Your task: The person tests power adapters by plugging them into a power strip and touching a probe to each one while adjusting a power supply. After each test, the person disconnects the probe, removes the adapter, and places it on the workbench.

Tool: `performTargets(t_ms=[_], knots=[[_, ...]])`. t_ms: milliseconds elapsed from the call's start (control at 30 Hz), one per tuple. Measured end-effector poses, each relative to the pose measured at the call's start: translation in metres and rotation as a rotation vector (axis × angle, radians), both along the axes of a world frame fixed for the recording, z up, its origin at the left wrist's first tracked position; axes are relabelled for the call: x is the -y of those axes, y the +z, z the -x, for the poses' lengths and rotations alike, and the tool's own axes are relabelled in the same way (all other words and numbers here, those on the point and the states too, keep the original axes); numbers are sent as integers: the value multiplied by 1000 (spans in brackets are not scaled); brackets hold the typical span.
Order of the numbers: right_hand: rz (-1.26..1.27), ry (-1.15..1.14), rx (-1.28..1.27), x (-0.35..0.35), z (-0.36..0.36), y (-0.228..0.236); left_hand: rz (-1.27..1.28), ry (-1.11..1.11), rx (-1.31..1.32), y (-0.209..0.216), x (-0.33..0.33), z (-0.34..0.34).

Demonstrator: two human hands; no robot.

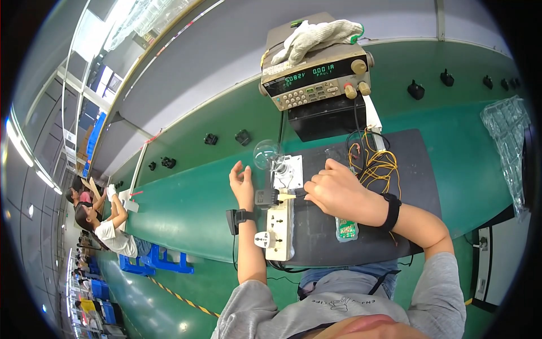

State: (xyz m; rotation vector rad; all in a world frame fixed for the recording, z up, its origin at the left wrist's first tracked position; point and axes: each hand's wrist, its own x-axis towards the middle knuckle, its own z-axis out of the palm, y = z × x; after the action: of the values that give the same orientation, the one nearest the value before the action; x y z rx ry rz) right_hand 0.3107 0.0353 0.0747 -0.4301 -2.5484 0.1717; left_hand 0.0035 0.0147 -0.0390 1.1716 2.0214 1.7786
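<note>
My left hand [241,183] is raised beside the clear glass bulb [265,154], fingers loosely curled and apart, with nothing visible in them. Just to its right, a black power adapter [263,198] sits at the far end of the white power strip [278,229]. My right hand [333,189] is closed in a pinch over the dark mat, on a dark cable whose pale yellow plug [287,196] meets the adapter's side. The fingertips partly hide the cable. Behind the strip is the bulb's white square base [288,172]. A green circuit board [346,229] lies below my right wrist.
A bench power supply [316,79] with a lit display stands at the back, a white glove [316,39] on top. Tangled yellow wires [384,169] lie on the dark mat [418,186]. Black adapters [416,90] line the green bench. Clear plastic trays [508,147] rest at right.
</note>
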Motion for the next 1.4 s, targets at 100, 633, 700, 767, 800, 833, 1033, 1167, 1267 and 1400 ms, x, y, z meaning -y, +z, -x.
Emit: performTargets(t_ms=[100,633,700,767,800,833,1033,1167,1267,1400], knots=[[-18,11,-67,0,-1,1,-2,8,7,1,0,-1],[-35,128,148,10,5,-8,-52,-452,135,35,10,-32],[-14,92,46,12,12,-13,-120,-489,121,40,13,-31],[31,86,0,11,16,-22,-101,-556,118,49,15,-37],[77,77,-64,11,20,-25,-78,-627,96,54,19,-38],[78,84,-47,11,22,-25,-83,-618,111,58,21,-41],[41,57,-149,15,30,-20,-54,-661,75,64,22,-46],[39,40,-174,17,33,-19,-47,-680,170,61,23,-46],[56,46,-168,10,34,-13,-42,-696,194,62,22,-45],[67,2,-148,8,34,-12,-42,-697,183,60,20,-46]])
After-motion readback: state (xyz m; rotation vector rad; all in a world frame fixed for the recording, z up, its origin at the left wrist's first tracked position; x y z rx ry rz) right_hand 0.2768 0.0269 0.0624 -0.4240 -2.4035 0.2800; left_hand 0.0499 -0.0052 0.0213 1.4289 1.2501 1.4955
